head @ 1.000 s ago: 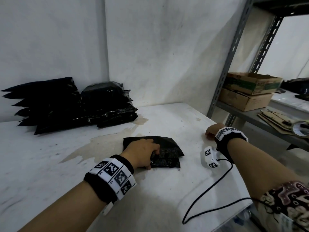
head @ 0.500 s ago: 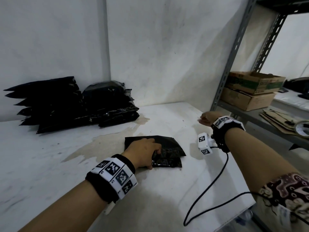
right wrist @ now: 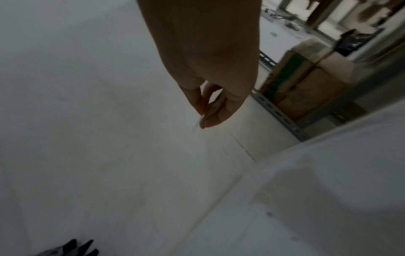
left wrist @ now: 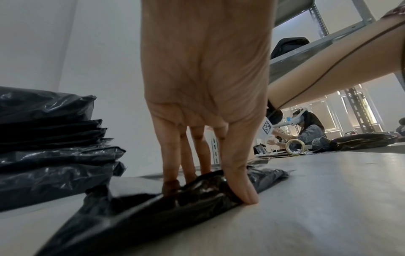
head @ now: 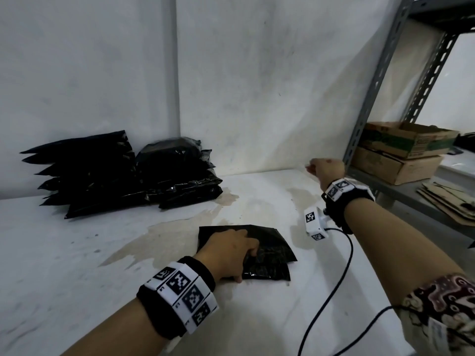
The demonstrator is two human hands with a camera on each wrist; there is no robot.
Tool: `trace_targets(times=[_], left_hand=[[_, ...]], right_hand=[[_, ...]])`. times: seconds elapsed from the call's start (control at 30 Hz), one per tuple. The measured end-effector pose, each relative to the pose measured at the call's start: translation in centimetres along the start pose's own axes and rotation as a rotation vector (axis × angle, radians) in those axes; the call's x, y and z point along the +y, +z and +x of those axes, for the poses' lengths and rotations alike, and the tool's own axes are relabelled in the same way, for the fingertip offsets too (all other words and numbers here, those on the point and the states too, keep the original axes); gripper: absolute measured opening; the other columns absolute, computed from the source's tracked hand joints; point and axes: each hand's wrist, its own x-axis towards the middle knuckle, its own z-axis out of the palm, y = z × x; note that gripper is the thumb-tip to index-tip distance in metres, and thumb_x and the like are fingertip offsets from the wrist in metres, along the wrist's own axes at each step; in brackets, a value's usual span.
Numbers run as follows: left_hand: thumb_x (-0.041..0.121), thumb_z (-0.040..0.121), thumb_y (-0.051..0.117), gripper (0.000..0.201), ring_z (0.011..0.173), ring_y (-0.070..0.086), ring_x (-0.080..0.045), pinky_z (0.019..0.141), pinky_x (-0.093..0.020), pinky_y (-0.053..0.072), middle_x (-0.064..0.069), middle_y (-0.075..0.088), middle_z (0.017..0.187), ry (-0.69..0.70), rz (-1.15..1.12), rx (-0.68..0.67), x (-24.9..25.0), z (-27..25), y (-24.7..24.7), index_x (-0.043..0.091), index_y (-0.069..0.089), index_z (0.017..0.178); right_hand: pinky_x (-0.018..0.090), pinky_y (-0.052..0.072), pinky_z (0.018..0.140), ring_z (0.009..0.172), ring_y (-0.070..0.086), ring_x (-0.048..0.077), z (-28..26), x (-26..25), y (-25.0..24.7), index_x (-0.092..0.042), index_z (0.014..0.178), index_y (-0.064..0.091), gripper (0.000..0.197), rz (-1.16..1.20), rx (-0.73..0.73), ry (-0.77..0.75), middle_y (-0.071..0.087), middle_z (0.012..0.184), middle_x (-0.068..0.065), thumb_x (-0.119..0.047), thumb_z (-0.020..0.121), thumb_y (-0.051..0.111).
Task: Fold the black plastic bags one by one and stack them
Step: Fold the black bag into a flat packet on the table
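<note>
While my left hand (head: 228, 253) grips the folded black plastic bag (head: 267, 249) against the surface (head: 77, 265), fingers curled into its creases, my right hand (head: 327, 169) hangs loosely curled and empty near the shelf upright (head: 372, 93). Folding looks complete; I judge transfer onto the bag stacks (head: 123, 173) at the wall comes next, needing a firm lift.

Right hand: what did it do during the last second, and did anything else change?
The right hand rose off the table and moved away toward the back wall; it looks pinched on something thin. The left hand kept gripping the folded black bag; the stacks stayed put.
</note>
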Motion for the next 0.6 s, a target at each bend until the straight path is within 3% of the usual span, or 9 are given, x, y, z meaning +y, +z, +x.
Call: trace_targets(times=[0.13, 0.3, 0.43, 0.6], left_hand=[[0.022, 0.072, 0.079, 0.051, 0.108, 0.050, -0.022, 0.075, -0.031, 0.037, 0.000, 0.048, 0.119, -0.003, 0.009, -0.030, 0.2, 0.2, -0.3, 0.023, 0.050, 0.115], [0.023, 0.074, 0.078, 0.053, 0.109, 0.048, -0.024, 0.073, -0.031, 0.034, -0.003, 0.047, 0.121, 0.011, 0.036, -0.042, 0.1, 0.4, -0.2, 0.022, 0.048, 0.117], [0.022, 0.073, 0.079, 0.053, 0.109, 0.049, -0.025, 0.074, -0.031, 0.036, -0.003, 0.047, 0.121, 0.017, 0.049, -0.051, 0.1, 0.6, -0.4, 0.021, 0.048, 0.115], [0.022, 0.075, 0.078, 0.053, 0.110, 0.048, -0.026, 0.075, -0.032, 0.036, -0.005, 0.045, 0.123, 0.026, 0.076, -0.033, 0.1, 0.6, -0.1, 0.021, 0.047, 0.118]], right_hand=[[0.036, 0.059, 0.072, 0.061, 0.062, 0.027, 0.3, -1.6, 2.3, 0.000, 0.060, 0.059, 0.023, 0.130, 0.028, -0.072, 0.061, 0.065, 0.017, 0.008, 0.082, 0.060], [0.037, 0.059, 0.075, 0.060, 0.066, 0.021, 1.1, -2.1, 2.9, -0.002, 0.067, 0.062, 0.017, 0.140, 0.091, -0.171, 0.065, 0.065, 0.012, 0.004, 0.082, 0.063], [0.036, 0.059, 0.075, 0.070, 0.070, 0.028, 1.5, -3.8, 4.2, -0.002, 0.071, 0.060, 0.013, 0.186, 0.067, -0.264, 0.066, 0.068, 0.014, 0.002, 0.082, 0.066], [0.038, 0.059, 0.078, 0.073, 0.072, 0.025, 1.1, -3.1, 4.7, -0.009, 0.071, 0.058, 0.016, 0.211, 0.096, -0.304, 0.068, 0.070, 0.011, -0.004, 0.083, 0.067]])
